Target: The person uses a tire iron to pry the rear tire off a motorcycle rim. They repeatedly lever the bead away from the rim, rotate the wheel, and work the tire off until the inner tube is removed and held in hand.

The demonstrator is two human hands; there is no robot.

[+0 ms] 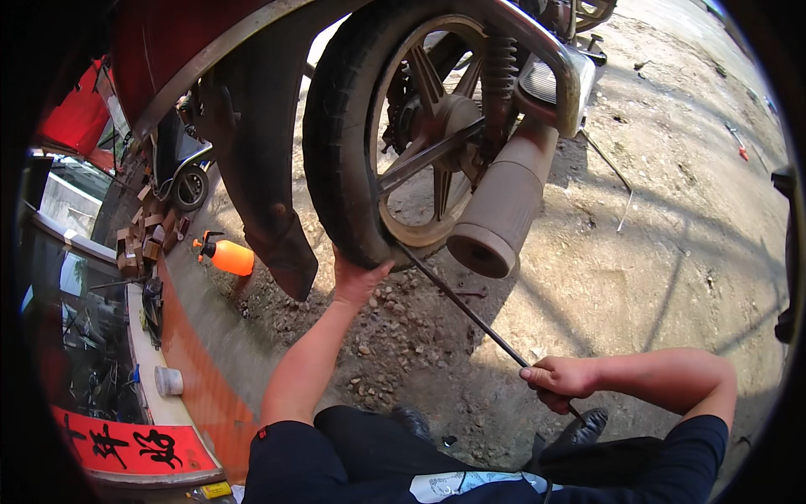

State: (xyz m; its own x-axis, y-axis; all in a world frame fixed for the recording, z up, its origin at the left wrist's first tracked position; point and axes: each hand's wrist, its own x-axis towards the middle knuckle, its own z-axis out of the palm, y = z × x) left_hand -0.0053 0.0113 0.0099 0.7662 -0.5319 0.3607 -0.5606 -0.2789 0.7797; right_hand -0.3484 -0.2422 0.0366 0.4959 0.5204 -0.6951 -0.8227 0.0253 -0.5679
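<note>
A motorcycle's rear tyre (pixel 340 143) on a spoked alloy rim (pixel 401 155) stands in front of me. My left hand (pixel 357 277) grips the tyre low on its near side, thumb pointing right; the other fingers are partly hidden behind the rubber. My right hand (pixel 558 382) is closed round a long dark tyre lever (pixel 470 312). The lever slants up and left, its far end at the edge between tyre and rim. To the right of the wheel is the silver exhaust muffler (pixel 512 197), with the lever passing below its open end. A black mudguard (pixel 264 185) hangs at the left.
An orange spray bottle (pixel 228 257) stands on the ground at left, near a heap of cardboard boxes (pixel 151 231). Loose gravel (pixel 378 336) lies below the wheel. A thin rod (pixel 609 160) and a red-handled tool (pixel 740 149) lie at right. A white bucket (pixel 169 381) sits at far left.
</note>
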